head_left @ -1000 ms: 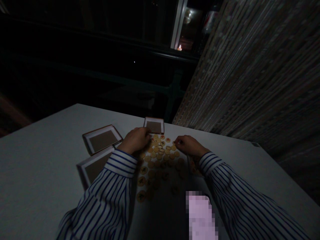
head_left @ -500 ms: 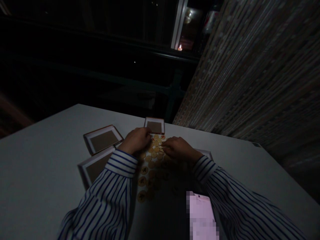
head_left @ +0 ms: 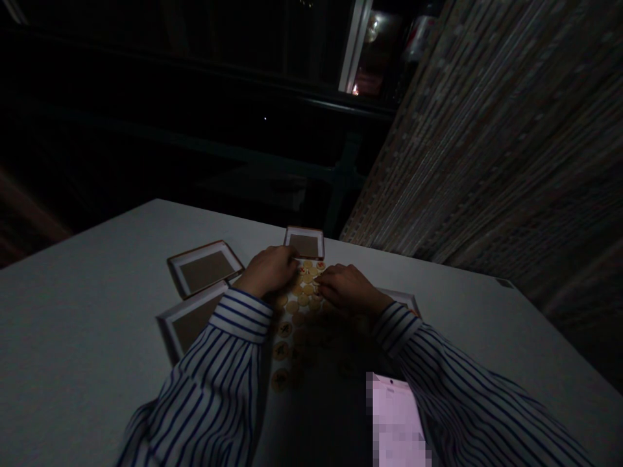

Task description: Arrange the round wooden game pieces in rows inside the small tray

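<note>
Several round tan game discs [head_left: 298,310] with dark and red marks lie spread on a white table [head_left: 87,311]. My left hand [head_left: 270,270] rests curled over the far left of the pile, fingers bent down onto the discs. My right hand [head_left: 346,287] sits close beside it on the pile, fingers curled and pinched at a disc near the middle. What either hand grips is hidden in the dim light. Both arms wear blue-striped white sleeves.
Three shallow brown-lined box trays lie around the pile: one at far centre [head_left: 305,242], one far left [head_left: 204,266], one near left [head_left: 187,319]. Another tray's edge [head_left: 403,298] shows behind my right wrist. A lit phone screen [head_left: 396,418] lies near me. A brick wall [head_left: 487,143] rises on the right.
My right hand slid left across the discs, from the pile's right side to just beside my left hand. The left hand stayed in place.
</note>
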Demonstrator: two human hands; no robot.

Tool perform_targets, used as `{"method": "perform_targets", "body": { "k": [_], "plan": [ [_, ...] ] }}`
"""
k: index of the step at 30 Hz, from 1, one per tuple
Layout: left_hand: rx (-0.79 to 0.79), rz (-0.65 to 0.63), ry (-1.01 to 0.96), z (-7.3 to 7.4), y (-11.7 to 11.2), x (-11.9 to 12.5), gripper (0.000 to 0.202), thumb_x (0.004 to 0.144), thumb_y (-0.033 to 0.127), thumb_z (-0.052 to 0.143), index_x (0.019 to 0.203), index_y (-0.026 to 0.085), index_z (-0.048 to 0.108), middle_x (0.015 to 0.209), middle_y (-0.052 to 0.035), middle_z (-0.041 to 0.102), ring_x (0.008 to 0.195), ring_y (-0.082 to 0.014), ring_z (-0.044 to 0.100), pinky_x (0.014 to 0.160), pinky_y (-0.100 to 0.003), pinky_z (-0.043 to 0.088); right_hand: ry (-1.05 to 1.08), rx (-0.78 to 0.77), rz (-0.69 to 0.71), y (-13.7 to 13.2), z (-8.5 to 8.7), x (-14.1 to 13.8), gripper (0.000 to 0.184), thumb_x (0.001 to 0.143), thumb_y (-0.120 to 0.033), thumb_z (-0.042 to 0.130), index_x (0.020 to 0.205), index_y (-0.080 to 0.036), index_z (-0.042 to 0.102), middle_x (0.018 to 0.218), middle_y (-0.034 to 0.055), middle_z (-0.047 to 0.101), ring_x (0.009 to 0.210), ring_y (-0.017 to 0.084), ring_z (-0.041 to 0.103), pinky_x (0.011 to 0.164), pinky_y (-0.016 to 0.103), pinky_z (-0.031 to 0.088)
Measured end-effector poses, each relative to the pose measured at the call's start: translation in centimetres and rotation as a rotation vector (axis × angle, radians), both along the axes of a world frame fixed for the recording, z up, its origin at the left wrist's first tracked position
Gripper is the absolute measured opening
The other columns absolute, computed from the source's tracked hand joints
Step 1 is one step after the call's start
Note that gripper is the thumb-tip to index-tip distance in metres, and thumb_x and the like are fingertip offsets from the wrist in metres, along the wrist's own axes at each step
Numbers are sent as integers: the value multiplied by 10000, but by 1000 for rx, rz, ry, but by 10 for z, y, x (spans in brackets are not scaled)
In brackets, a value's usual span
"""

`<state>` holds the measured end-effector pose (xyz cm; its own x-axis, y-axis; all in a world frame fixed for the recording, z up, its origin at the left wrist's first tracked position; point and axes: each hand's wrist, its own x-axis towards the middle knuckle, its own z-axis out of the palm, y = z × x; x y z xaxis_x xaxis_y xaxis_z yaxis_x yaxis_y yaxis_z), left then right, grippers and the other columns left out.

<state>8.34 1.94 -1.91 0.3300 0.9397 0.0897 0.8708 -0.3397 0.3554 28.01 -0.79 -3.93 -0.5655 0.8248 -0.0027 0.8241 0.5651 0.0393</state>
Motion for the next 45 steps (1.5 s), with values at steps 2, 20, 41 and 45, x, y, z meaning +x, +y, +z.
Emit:
{"method": "perform_targets", "body": {
  "k": [2,20,41,45],
  "plan": [
    [-1,-7,0,0,0,0,309,841,345,433,1019,207,644,984,-88,694,899,-205,635,754,-281,458,-7,2,-5,0,0,0,303,906,-340,416,1105,-217,609,1073,74,642,1016,209,541,812,313,355],
    [-9,-51,25,-2,3,-2,320,823,310,419,1023,202,644,994,-102,688,902,-235,637,758,-318,464,-42,-19,-57,-3,-3,3,332,899,-363,400,1164,-257,569,1072,78,651,1027,232,545,796,340,348],
    [-114,-239,2,-11,2,7,244,756,239,527,931,195,691,965,-76,699,890,-195,630,755,-256,444,-38,12,-87,-6,-5,7,227,856,-308,447,979,-221,616,975,60,665,940,211,556,760,322,335],
    [-114,-253,38,-14,4,8,256,759,255,521,948,199,686,963,-78,699,872,-202,632,724,-266,442,41,-14,-22,-6,-5,6,248,850,-363,474,990,-240,638,1011,42,668,965,201,549,745,307,333]
  ]
}}
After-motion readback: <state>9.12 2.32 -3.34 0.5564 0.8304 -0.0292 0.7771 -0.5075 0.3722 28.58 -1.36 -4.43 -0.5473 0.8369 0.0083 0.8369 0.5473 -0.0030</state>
